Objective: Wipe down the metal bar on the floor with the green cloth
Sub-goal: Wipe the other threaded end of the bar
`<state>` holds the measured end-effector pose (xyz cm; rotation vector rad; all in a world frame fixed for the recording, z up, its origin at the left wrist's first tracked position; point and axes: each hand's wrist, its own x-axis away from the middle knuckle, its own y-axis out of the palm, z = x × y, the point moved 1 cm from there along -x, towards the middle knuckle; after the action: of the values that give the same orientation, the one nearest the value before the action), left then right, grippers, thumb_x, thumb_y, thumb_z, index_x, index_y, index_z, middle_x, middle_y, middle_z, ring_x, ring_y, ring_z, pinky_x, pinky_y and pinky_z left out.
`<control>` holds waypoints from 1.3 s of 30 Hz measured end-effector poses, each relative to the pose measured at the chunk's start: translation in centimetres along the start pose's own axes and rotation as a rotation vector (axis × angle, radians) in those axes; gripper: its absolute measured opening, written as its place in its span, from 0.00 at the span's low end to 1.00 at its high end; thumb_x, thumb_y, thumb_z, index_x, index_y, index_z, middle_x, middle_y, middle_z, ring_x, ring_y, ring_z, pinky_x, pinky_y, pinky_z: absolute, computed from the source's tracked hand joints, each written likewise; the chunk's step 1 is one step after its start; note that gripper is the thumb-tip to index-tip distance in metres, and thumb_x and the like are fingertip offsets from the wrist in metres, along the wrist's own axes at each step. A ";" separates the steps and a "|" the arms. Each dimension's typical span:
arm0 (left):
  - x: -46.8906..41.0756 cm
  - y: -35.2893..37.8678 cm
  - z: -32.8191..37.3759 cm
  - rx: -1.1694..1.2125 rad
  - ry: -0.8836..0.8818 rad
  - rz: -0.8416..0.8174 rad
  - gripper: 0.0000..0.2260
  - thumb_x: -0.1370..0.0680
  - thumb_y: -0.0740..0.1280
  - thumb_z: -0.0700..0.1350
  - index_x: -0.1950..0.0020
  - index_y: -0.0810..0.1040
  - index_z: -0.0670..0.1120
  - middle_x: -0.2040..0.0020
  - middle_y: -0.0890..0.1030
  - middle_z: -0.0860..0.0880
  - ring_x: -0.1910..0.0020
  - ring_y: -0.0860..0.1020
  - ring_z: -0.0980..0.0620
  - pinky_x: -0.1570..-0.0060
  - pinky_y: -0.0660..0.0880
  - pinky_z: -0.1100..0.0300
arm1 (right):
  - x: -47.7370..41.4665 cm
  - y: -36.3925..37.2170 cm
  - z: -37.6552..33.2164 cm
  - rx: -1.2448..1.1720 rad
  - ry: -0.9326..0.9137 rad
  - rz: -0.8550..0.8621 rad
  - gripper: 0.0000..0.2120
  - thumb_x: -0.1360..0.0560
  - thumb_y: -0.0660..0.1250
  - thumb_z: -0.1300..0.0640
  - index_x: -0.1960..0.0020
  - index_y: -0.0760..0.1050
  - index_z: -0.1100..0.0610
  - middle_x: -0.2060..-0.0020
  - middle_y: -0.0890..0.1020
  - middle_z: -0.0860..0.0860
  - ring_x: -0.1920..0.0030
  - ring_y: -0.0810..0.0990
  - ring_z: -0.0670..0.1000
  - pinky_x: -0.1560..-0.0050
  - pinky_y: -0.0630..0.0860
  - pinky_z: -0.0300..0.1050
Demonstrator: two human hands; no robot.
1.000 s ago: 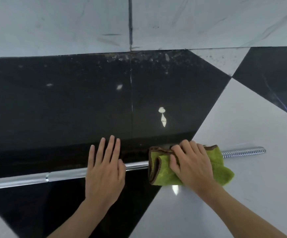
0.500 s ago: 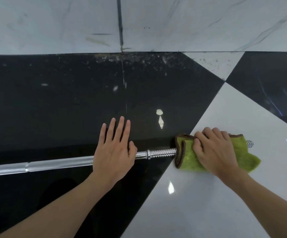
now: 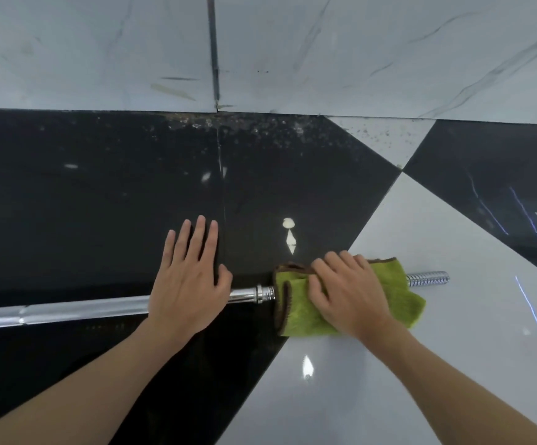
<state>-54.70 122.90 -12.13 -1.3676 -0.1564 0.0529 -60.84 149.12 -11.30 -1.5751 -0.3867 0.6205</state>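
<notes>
Chrome-finished long metal bar (image 3: 84, 311) lies on the glossy black-and-white tiled floor (image 3: 389, 380), running left out of view. Folded green microfibre cloth (image 3: 398, 300) with brown edging wraps its right-hand section, just past the collar; only the threaded tip (image 3: 429, 279) shows beyond. Right hand (image 3: 350, 297) curls around cloth and bar, gripping. Left hand (image 3: 187, 293) presses flat, fingers straight, left of the cloth. Judgement: mid-wipe; tip and long left span possibly still to do.
</notes>
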 end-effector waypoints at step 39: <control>-5.2 -0.2 -1.2 0.053 -0.012 0.012 0.31 0.22 0.49 0.51 0.19 0.52 0.44 0.19 0.51 0.40 0.19 0.47 0.43 0.21 0.46 0.45 | -0.2 -0.6 10.3 -0.006 0.216 -0.103 0.16 0.20 0.50 0.50 0.59 0.72 0.54 0.66 0.71 0.49 0.62 0.73 0.58 0.57 0.68 0.53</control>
<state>-59.72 121.01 -12.63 -1.3160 -0.1559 0.0748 -67.04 157.34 -10.81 -1.5988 -0.3057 0.3660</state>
